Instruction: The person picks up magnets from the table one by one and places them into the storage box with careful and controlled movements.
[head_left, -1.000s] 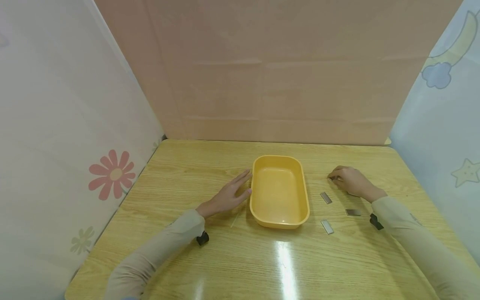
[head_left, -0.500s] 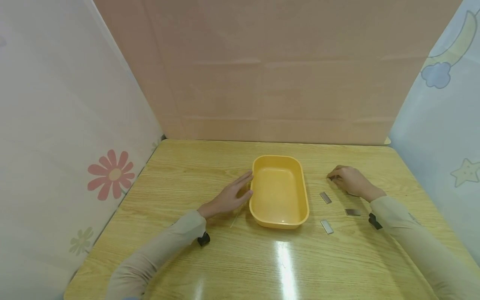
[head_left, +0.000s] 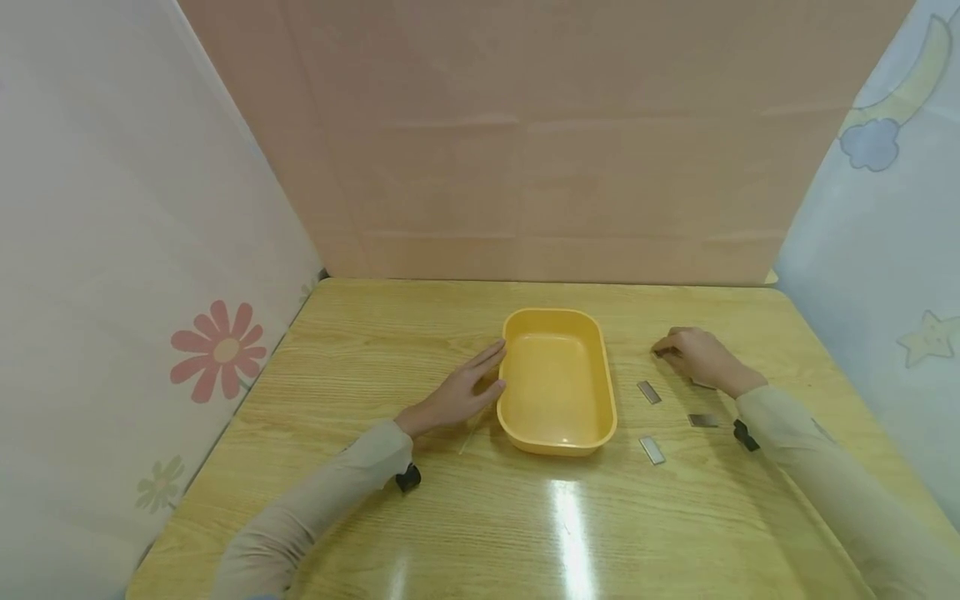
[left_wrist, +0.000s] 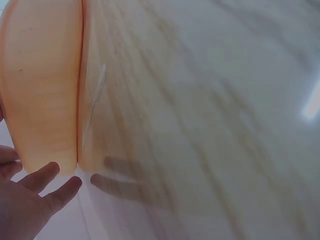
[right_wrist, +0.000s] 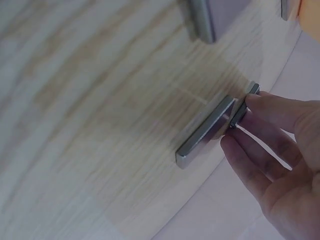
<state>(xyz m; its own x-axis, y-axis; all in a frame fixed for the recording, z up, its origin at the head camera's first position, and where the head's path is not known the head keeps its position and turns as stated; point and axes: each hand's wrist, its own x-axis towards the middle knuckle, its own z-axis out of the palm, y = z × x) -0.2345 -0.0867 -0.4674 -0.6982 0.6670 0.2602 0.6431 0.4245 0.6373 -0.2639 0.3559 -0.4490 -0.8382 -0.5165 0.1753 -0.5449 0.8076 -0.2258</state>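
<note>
A yellow plastic tray (head_left: 555, 383) with rounded corners stands on the table, nothing inside it. My left hand (head_left: 455, 393) lies against its left side, fingers extended; the left wrist view shows the fingertips (left_wrist: 50, 170) by the orange-looking tray wall (left_wrist: 45, 90). To the right of the tray, my right hand (head_left: 701, 358) pinches a small dark-grey metallic bar (right_wrist: 245, 106) between thumb and fingers, low over the tabletop. Beside it lies another flat bar (right_wrist: 206, 132). More such bars lie nearby, among them a brown-grey bar (head_left: 649, 392), a shiny bar (head_left: 703, 420) and a silvery bar (head_left: 652, 450).
The wooden table (head_left: 480, 533) has a bright light reflection in front of the tray. A pinkish-beige sheet (head_left: 517, 150) hangs behind the table. Patterned pale sheets (head_left: 90, 275) close off both sides.
My left fingers have shifted slightly right against the tray. My right hand stays nearly in place with the small bar, and the head view has tilted a little.
</note>
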